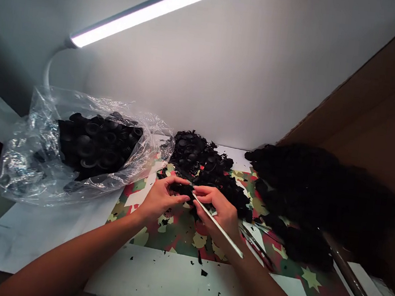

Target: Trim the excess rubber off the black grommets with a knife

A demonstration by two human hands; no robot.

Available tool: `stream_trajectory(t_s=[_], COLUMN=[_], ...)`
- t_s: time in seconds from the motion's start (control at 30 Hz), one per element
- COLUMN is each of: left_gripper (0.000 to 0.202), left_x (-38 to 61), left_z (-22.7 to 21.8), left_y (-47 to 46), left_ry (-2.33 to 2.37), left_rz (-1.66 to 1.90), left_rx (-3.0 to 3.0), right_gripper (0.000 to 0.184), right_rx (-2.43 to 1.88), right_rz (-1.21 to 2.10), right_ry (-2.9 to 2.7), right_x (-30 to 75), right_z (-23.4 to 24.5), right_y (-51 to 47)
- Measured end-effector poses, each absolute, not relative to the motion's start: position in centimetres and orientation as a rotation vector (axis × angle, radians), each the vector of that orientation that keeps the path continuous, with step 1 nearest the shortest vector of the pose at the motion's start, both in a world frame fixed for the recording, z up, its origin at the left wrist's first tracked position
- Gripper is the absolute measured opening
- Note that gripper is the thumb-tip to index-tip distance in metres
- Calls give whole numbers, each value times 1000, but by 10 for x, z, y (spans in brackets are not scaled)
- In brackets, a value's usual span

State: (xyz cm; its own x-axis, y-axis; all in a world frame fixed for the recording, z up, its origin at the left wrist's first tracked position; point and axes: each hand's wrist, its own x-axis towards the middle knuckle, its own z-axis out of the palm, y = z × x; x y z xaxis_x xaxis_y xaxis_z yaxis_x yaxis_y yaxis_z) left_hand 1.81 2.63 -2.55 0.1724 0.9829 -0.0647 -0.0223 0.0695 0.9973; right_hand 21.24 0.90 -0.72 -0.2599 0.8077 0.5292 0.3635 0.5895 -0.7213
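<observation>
My left hand [161,196] pinches a small black rubber part [183,189] between thumb and fingers, just above the star-patterned mat [179,234]. My right hand [221,208] is closed round a thin white-handled tool [218,227], whose tip meets the black part. Both hands sit close together in front of a loose heap of black rubber parts [204,163].
A clear plastic bag [36,166] full of black round parts lies at the left. A large dark pile of trimmings [320,201] fills the right side. Scissors or tweezers [257,246] lie by my right wrist. A lit lamp bar [156,11] hangs overhead; a brown wall is at right.
</observation>
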Motion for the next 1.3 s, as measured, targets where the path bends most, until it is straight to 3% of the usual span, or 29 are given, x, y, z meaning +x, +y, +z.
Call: stream_trajectory(t_s=[0.4,0.57,0.73,1.07,1.17,1.3], left_gripper=[28,27,20,35,44,36], left_x=[20,20,20,20,17,15], left_z=[-19,-23,-26,-25,-33,-40], left_y=[25,24,24,21,26,30], left_ry=[1144,1171,1205,1018,972,927], left_rz=[1089,1134,1172,1180,1186,1178], left_rx=[1371,1415,1506,1350,1288,1295], right_gripper=[14,25,21,15,14,14], right_rx=[-947,-864,-880,-1437,-1393,-1146], right_rz=[395,223,56,23,24,317], right_ry=[-2047,-2164,-2198,-2073,-1924,-1795], right_x=[210,210,200,235,239,228], right_z=[-7,-20,-24,-28,-21,-12], right_y=[6,9,6,41,41,29])
